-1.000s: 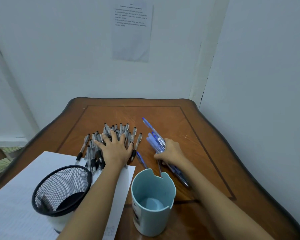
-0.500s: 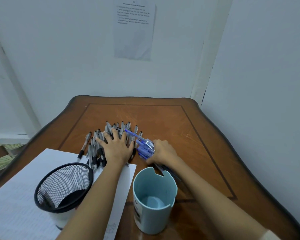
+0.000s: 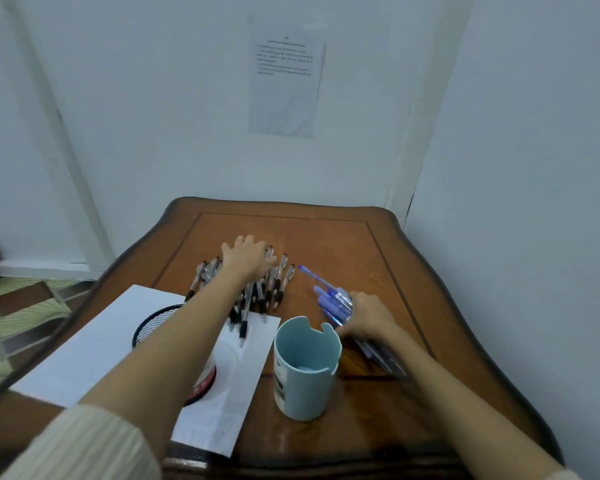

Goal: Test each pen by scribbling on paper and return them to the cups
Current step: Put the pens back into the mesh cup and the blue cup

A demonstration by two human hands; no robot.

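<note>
A heap of black-and-silver pens [image 3: 267, 289] lies on the wooden table [image 3: 326, 237], its near ends over a white paper sheet [image 3: 97, 344]. My left hand [image 3: 248, 256] rests flat on the far end of that heap, fingers spread. My right hand [image 3: 369, 318] grips a bundle of blue pens [image 3: 333, 301] to the right of the heap; their tips stick out past my wrist. A light blue cup [image 3: 305, 368] stands empty in front. A black mesh cup [image 3: 160, 322] stands on the paper, partly hidden by my left forearm.
White walls close off the table at the back and right. A printed sheet [image 3: 286, 77] is stuck to the back wall. The table's curved edge runs near the floor tiles on the left.
My left hand slid farther away along the black pens. My right hand pulled the blue pens to the right and nearer the blue cup. The camera shifted left.
</note>
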